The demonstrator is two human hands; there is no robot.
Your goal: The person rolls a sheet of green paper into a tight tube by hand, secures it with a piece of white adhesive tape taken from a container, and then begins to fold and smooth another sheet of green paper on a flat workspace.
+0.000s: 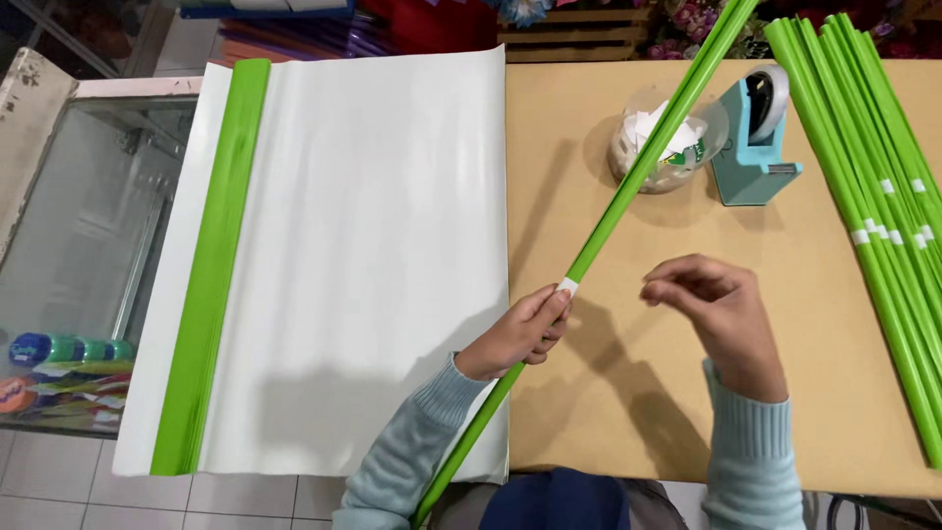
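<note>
The left hand (517, 334) has its grip clenched around a long green rolled tube (628, 191), thumb on a small white tape piece (567, 287) at mid-length. The tube runs diagonally from the bottom centre of the frame to the top right, above the brown table (589, 412). The right hand (721, 314) hovers just right of it, fingers loosely curled, holding nothing visible. Finished green tubes (883, 177) lie at the right edge, near a blue tape dispenser (756, 137).
</note>
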